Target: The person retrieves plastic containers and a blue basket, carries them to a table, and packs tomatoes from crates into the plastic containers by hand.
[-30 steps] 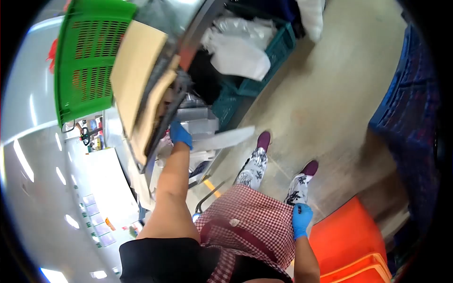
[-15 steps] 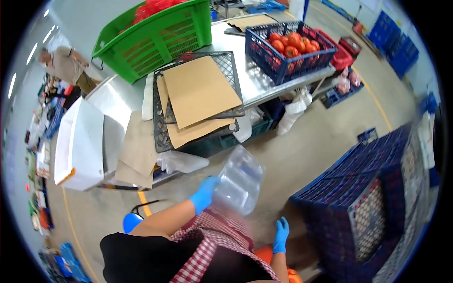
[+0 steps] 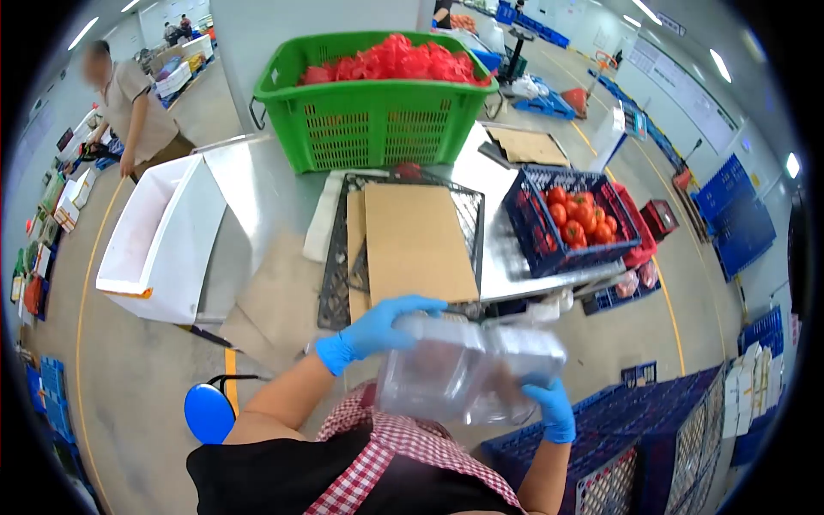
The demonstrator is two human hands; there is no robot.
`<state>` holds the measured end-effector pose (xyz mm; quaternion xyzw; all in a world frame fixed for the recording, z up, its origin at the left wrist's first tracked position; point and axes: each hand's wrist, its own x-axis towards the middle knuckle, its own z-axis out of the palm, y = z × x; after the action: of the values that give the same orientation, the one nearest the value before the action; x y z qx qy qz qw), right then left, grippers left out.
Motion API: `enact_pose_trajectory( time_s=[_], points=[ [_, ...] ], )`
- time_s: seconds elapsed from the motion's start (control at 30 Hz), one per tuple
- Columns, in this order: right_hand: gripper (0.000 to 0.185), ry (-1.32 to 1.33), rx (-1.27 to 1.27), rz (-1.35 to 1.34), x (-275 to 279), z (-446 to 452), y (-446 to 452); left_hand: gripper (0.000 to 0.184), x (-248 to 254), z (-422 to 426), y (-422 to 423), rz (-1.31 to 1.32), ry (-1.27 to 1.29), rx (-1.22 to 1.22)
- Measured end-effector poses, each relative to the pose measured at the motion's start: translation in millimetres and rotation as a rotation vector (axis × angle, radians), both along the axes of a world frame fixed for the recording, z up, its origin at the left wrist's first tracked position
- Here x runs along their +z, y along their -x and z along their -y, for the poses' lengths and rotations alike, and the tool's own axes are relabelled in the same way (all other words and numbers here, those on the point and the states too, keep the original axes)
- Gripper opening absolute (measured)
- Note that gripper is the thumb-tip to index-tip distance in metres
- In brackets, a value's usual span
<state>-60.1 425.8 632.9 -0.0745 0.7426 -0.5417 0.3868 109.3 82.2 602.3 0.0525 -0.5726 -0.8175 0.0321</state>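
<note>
Clear plastic containers (image 3: 468,369), seemingly nested in a stack, are held in front of my apron. My left hand (image 3: 378,328), in a blue glove, grips their upper left edge. At the right end, my gloved right hand (image 3: 554,408) has its fingers against the plastic, partly seen through it. Just beyond lies a sheet of brown cardboard (image 3: 419,245) on a black plastic crate (image 3: 335,287). To the right of that, a dark blue crate (image 3: 558,257) of red tomatoes (image 3: 579,215) stands on the metal table (image 3: 506,276).
A green basket (image 3: 369,133) full of red netting stands at the back of the table. At the left is a white foam box (image 3: 176,232). Stacked blue crates (image 3: 601,429) rise close on my right. A person (image 3: 137,112) stands beyond the foam box.
The containers have come up toward the table and turned sideways. My right hand has risen from low at my side to their right end. The view has tilted up.
</note>
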Motion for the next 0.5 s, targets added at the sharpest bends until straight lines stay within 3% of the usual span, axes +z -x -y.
enact_pose_trajectory(
  time_s=[0.07, 0.1, 0.27, 0.4, 0.5],
  points=[
    [0.039, 0.001, 0.013, 0.035, -23, 32, 11, 0.061, -5, 23, 16, -0.044, 0.183, -0.058],
    [0.031, 0.093, -0.121, 0.049, -24, 53, 11, 0.062, -7, 32, 24, -0.062, 0.215, -0.055],
    [0.057, 0.155, -0.044, -0.116, -43, 134, 73, 0.065, -12, 80, 55, -0.104, 0.493, 0.034],
    [0.059, 0.089, 0.012, -0.048, -85, 185, 138, 0.068, -33, 91, 68, -0.139, 0.703, 0.162],
    [0.058, 0.156, 0.010, -0.018, -103, 216, 162, 0.068, -46, 90, 70, -0.056, 0.713, 0.269]
  ],
)
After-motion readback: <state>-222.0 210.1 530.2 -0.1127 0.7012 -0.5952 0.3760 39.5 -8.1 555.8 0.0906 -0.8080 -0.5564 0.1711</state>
